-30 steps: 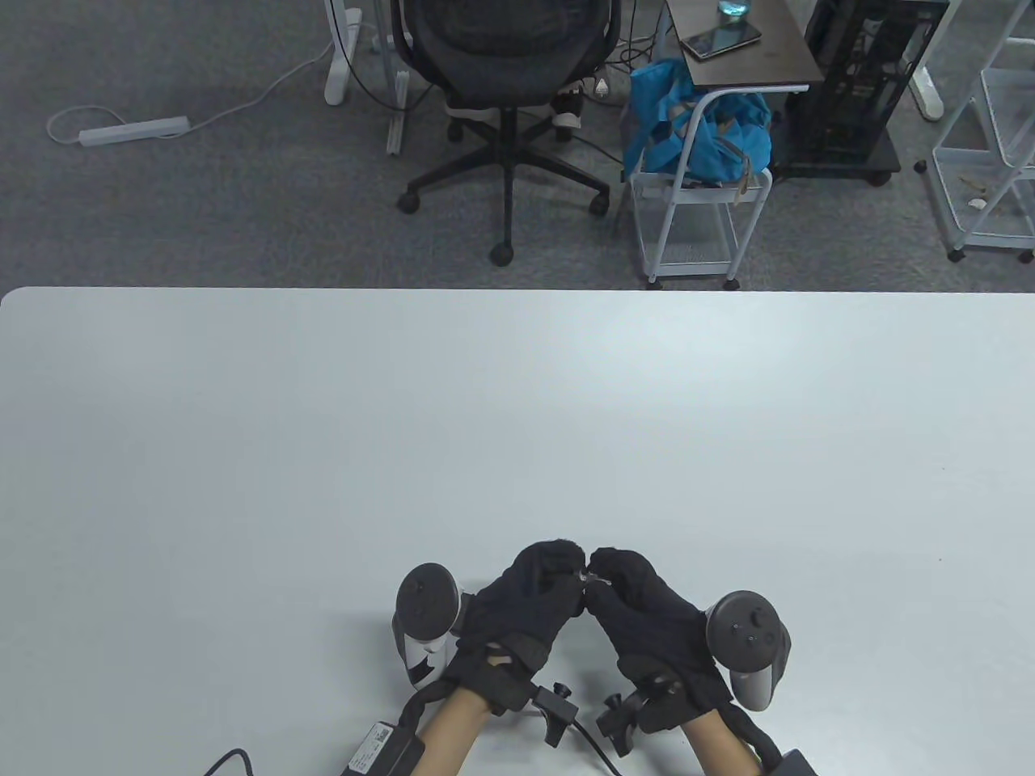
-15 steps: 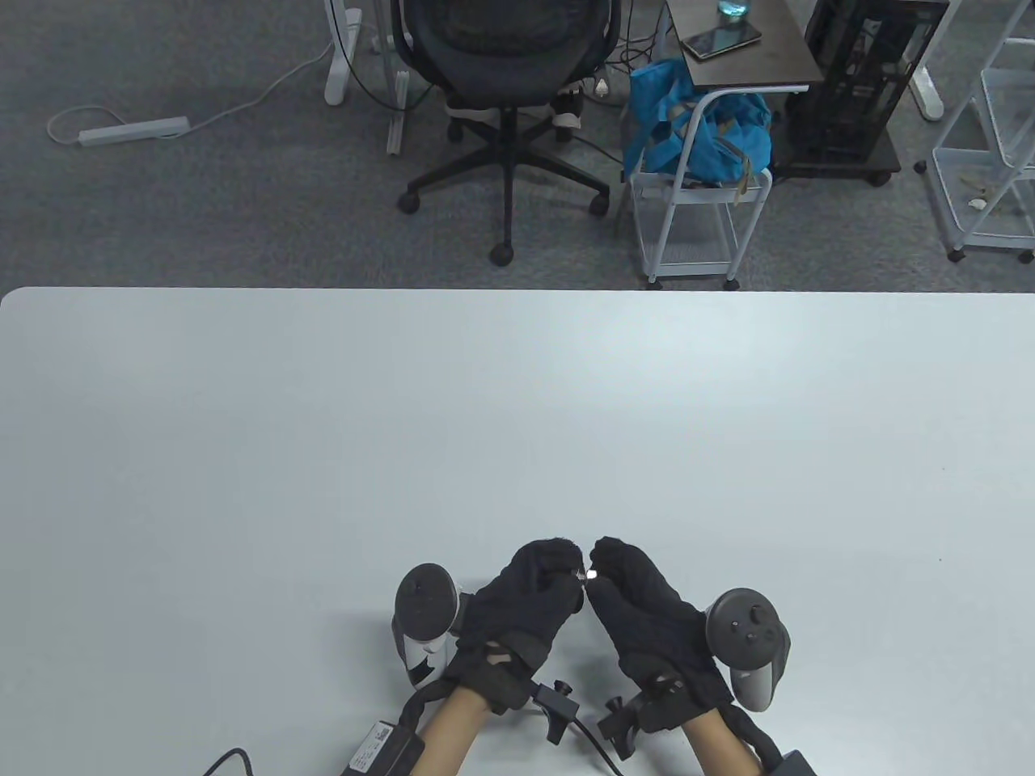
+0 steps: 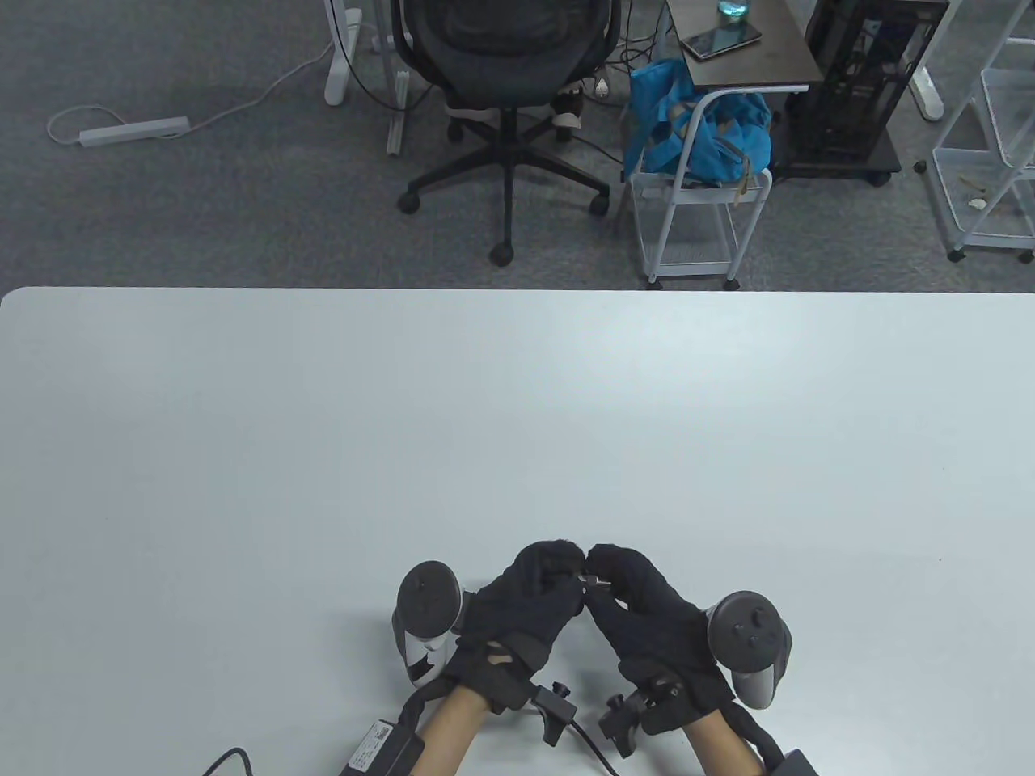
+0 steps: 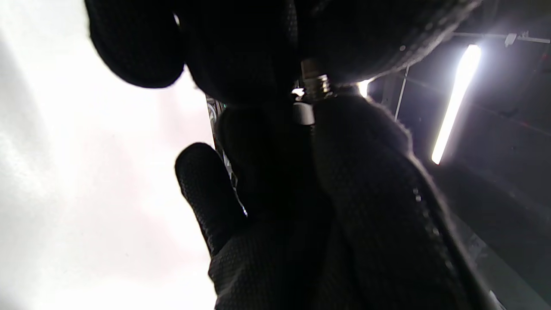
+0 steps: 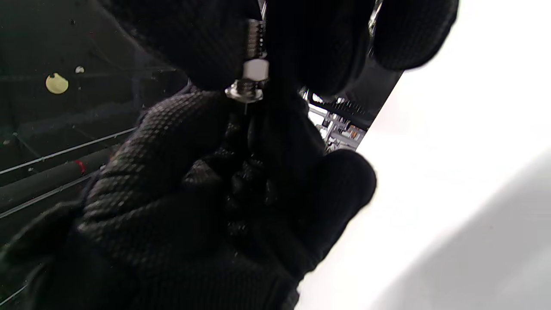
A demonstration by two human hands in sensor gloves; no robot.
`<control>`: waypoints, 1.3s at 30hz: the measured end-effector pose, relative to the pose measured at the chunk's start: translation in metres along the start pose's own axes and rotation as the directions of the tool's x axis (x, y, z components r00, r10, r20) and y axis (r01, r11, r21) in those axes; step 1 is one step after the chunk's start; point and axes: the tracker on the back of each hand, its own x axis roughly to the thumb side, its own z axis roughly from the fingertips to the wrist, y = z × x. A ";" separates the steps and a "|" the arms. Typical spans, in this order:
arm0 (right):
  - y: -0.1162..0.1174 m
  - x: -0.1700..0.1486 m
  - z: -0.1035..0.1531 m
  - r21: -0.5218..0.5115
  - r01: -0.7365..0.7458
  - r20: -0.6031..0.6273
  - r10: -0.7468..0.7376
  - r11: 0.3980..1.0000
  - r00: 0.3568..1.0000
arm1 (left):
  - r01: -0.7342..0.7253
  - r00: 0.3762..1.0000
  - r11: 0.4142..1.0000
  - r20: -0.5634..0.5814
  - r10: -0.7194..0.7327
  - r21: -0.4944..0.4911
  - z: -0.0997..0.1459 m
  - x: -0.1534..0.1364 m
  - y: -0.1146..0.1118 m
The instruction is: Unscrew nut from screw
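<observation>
A small metal screw (image 3: 589, 579) is held just above the white table (image 3: 517, 420) near its front edge, between the fingertips of both hands. My left hand (image 3: 568, 577) pinches the end with the metal head (image 5: 244, 91). My right hand (image 3: 603, 575) pinches the threaded end (image 5: 256, 36), right at a small white nut (image 5: 255, 69). The thread also shows in the left wrist view (image 4: 317, 84), with the white nut (image 4: 303, 113) beside it. Gloved fingers hide most of the screw.
A tracker sits on the back of each hand (image 3: 428, 602) (image 3: 748, 630). Cables (image 3: 582, 740) trail from the wrists to the table's front edge. An office chair (image 3: 505, 89) and a white cart (image 3: 695, 210) stand on the floor beyond the far edge.
My right hand's fingertips have shifted slightly around the screw, lifting a little and then settling back. My left hand and the screw stay in the same place.
</observation>
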 end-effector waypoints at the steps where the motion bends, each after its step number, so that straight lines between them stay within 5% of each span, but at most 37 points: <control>1: 0.000 0.000 0.000 0.014 0.010 -0.003 -0.010 1.000 1.000 | -0.001 1.000 1.000 0.001 0.001 -0.002 0.000 0.000 0.000; 11: 0.000 -0.011 0.001 -0.041 0.015 -0.091 -0.019 0.999 0.996 | 0.014 1.000 1.000 0.024 -0.014 -0.008 0.000 0.002 -0.002; 25: 0.000 -0.003 -0.001 0.019 0.065 -0.024 -0.065 0.998 0.998 | -0.013 1.000 1.000 -0.010 0.013 0.015 0.000 -0.003 -0.001; 33: -0.001 -0.012 0.001 -0.044 0.000 -0.112 -0.005 0.999 0.994 | -0.012 1.000 1.000 -0.007 0.012 0.007 0.000 -0.002 -0.002; 39: 0.001 -0.006 0.000 -0.051 0.000 -0.045 -0.002 0.999 0.999 | -0.003 1.000 1.000 -0.010 0.003 0.014 0.000 -0.003 -0.002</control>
